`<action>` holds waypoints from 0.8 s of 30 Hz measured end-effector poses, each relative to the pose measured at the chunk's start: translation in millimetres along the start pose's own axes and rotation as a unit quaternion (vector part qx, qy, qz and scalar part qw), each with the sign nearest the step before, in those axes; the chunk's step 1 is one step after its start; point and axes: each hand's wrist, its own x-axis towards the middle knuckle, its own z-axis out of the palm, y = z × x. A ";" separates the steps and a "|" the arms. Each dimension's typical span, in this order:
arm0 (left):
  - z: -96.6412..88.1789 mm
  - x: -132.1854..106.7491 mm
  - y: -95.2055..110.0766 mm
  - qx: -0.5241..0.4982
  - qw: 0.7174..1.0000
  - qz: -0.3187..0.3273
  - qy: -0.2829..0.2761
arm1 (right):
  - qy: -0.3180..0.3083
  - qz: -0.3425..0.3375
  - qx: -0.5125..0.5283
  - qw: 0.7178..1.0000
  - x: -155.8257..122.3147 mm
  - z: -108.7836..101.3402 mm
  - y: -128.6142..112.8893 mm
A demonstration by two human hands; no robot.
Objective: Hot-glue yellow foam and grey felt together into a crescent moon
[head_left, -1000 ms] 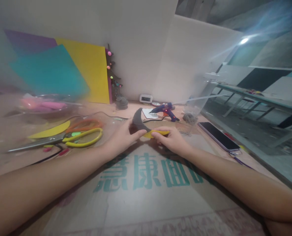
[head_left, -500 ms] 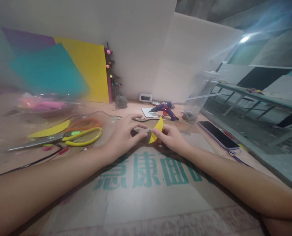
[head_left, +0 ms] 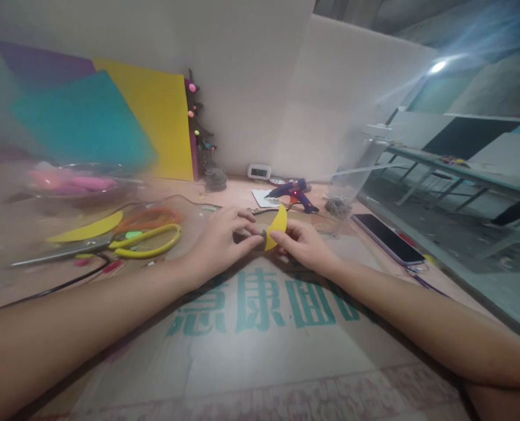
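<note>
My right hand (head_left: 306, 245) pinches a yellow crescent-shaped paper piece (head_left: 278, 227) between thumb and fingers, its tip pointing up. Just left of it, my left hand (head_left: 229, 234) has its thumb and fingertips drawn together around a small dark grey thing (head_left: 263, 238). That thing lies against the left edge of the yellow piece, and its kind is hard to tell. Beyond the hands, a blue glue gun (head_left: 291, 190) with a lit red light rests by a white paper (head_left: 264, 199).
On the left lie scissors (head_left: 146, 241) with yellow handles, another yellow paper piece (head_left: 89, 228), orange-handled scissors (head_left: 155, 217) and a clear bowl (head_left: 80, 184) of pink things. A phone (head_left: 389, 238) lies right. A small clock (head_left: 259, 171) and coloured sheets (head_left: 150, 117) stand behind.
The fingers of my left hand have closed in toward the thumb at the grey thing. The yellow piece has shifted slightly left and turned a little. The view has tilted slightly.
</note>
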 end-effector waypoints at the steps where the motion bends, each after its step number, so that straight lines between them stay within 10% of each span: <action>1: 0.0 0.3 0.2 -0.004 1.000 -0.005 0.001 | -0.002 -0.005 0.001 1.000 0.2 0.1 -0.4; 24: -3.2 0.6 4.5 0.017 1.000 -0.022 -0.010 | 0.038 -0.068 -0.160 0.984 -3.5 3.3 -4.8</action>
